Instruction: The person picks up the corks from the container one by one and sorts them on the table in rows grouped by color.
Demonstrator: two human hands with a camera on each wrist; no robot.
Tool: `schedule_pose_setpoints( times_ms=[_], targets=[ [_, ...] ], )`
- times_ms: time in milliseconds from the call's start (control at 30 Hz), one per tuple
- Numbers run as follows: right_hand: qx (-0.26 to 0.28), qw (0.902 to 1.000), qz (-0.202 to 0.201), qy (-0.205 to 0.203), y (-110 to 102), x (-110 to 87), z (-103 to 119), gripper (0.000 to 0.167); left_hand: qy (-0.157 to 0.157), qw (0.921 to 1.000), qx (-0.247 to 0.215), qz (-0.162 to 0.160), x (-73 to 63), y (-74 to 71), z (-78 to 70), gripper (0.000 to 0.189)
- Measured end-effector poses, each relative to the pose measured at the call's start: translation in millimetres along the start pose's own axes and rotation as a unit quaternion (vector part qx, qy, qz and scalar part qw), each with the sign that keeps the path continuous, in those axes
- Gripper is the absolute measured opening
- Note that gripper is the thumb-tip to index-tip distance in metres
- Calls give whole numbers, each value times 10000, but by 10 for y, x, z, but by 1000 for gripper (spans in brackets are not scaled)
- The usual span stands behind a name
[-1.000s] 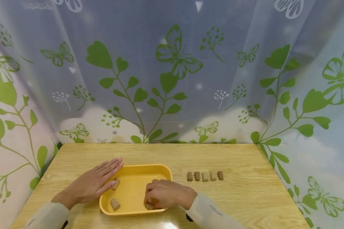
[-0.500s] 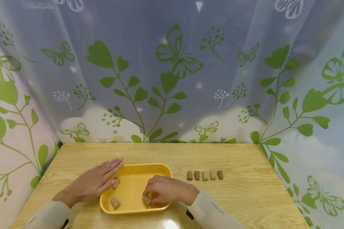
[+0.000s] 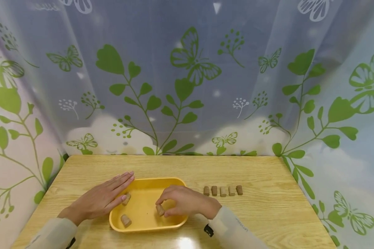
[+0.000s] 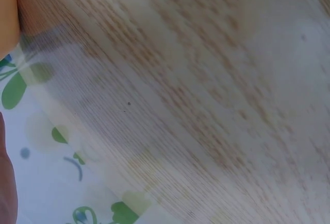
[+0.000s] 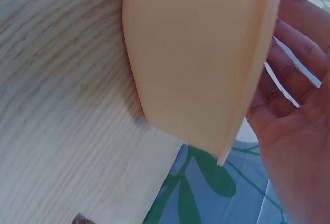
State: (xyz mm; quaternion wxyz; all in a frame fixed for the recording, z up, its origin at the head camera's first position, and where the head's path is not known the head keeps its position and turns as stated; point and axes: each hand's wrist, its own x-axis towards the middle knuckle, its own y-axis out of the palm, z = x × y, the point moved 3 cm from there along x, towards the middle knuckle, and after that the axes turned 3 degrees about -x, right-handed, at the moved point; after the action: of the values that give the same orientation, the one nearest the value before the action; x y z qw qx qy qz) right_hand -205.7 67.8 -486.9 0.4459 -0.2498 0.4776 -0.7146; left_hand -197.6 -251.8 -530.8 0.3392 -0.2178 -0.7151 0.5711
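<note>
A yellow tray (image 3: 143,218) stands on the table, and my right hand (image 3: 188,201) reaches into its right half. Between thumb and index finger it pinches a tapered cork (image 3: 160,209). Two other corks lie in the tray: one cork (image 3: 125,220) at the front left, another cork (image 3: 126,199) partly hidden by the left thumb. My left hand (image 3: 96,199) lies flat with straight fingers over the tray's left rim. In the right wrist view the tray's outer wall (image 5: 191,54) hides my right fingertips; the left wrist view shows only a sliver of hand (image 4: 7,188).
Right of the tray, several corks stand in a row, with a pale cork (image 3: 223,191) in the middle. The wooden table (image 3: 261,214) ends at a printed curtain (image 3: 237,103) behind and on both sides.
My right hand has moved slightly up and away from the tray's front wall, with the pinched cork coming into clearer view. The left hand stays in place.
</note>
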Motion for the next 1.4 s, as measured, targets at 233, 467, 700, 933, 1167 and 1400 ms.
schedule_pose_setpoints(
  times_ms=[233, 467, 700, 933, 1167, 1400],
  targets=[
    [844, 9958, -305, 183, -86, -115, -67, 39, -148, 9998, -125, 86, -12, 6, 0, 66],
    [1216, 9893, -770, 241, -150, -290, -132, 39, -133, 9998, -142, 91, -15, 11, 1, 66],
    [1143, 9863, -1130, 368, -224, -467, -183, 40, -192, 9994, -250, 122, -6, 0, -19, 65],
    [1227, 9807, -1485, 347, -290, -633, -271, 40, -274, 9989, -329, 184, 6, -4, -12, 65],
    [1131, 9768, -1698, 644, -320, -836, -396, 39, -288, 9989, -321, 168, 4, -30, -36, 64],
    [892, 9741, -1869, 906, -330, -1072, -519, 39, -277, 9990, -311, 132, -5, -58, -48, 63]
  ],
)
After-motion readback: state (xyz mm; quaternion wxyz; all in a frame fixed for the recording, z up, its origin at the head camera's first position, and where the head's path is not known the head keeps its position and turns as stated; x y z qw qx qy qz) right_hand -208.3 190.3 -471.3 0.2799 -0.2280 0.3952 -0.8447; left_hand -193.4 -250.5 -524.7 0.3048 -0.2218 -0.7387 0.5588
